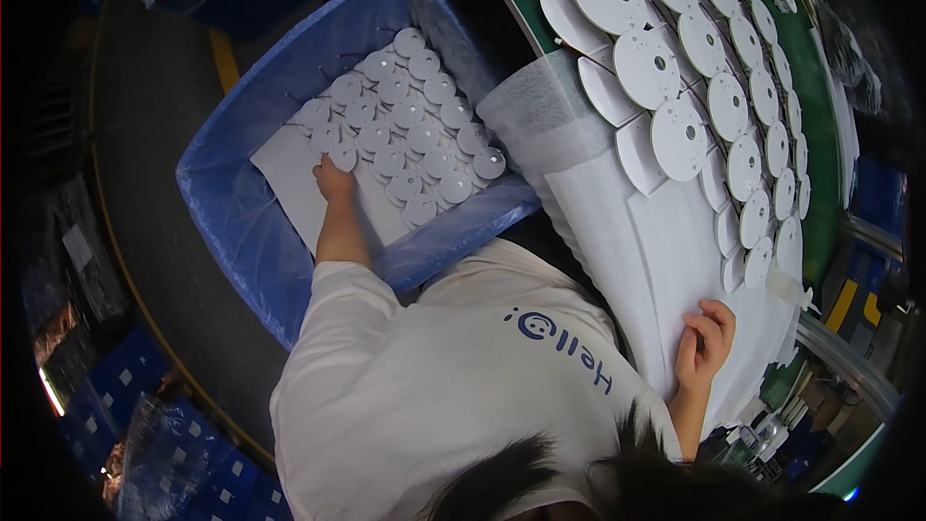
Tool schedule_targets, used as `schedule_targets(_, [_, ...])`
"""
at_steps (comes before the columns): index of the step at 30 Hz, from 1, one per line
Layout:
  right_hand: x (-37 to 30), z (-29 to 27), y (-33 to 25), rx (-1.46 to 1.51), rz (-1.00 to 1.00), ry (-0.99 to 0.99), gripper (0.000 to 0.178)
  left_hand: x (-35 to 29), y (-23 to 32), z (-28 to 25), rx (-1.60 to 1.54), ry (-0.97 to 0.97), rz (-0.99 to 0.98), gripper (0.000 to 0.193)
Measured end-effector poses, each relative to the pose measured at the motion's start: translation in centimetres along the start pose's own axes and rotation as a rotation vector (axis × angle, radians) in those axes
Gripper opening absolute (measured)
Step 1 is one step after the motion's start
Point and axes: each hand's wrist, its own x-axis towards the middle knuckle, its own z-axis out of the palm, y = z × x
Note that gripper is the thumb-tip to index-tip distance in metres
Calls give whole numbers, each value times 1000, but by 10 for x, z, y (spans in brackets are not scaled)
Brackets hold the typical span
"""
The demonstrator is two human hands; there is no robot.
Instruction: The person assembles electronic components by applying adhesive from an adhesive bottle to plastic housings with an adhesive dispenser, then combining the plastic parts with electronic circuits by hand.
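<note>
My left hand (335,181) reaches down into a blue plastic-lined bin (231,87). Its fingers close at the edge of a small white disc (342,156) with a hole in it, at the near left end of overlapping rows of such discs (408,114). Under these discs lies a white sheet (289,169). Over on the right, my right hand (709,340) hovers at or rests on white sheeting (666,280); I cannot tell which. Its fingers are loosely bent and apart, with nothing visible in them.
A green-topped table (825,68) on the right carries several rows of larger white discs (646,69) with curved white pieces (603,92) beside them. A metal rail (849,367) runs along its lower right. Blue boxes (193,444) stand at the lower left.
</note>
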Motion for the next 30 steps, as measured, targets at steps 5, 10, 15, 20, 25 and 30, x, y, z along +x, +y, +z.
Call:
schedule_targets(5, [1, 1, -1, -9, -7, 7, 16, 2, -4, 1, -33, 45, 80, 40])
schedule_targets(10, [1, 0, -1, -8, 10, 0, 16, -1, 0, -11, 0, 31, 104, 36])
schedule_targets(15, [1, 0, 0, -3, 19, 2, 16, 5, -10, -16, 60, 7, 148, 37])
schedule_targets(20, [0, 0, -1, -11, 8, 4, 16, 8, -25, -6, 31, 43, 222, 44])
schedule_targets(25, [0, 1, 0, -16, 31, -2, 15, 4, -10, -11, 43, -11, 227, 43])
schedule_targets(30, [1, -1, -2, -13, 37, -4, 14, -1, 2, -19, 62, -56, 157, 41])
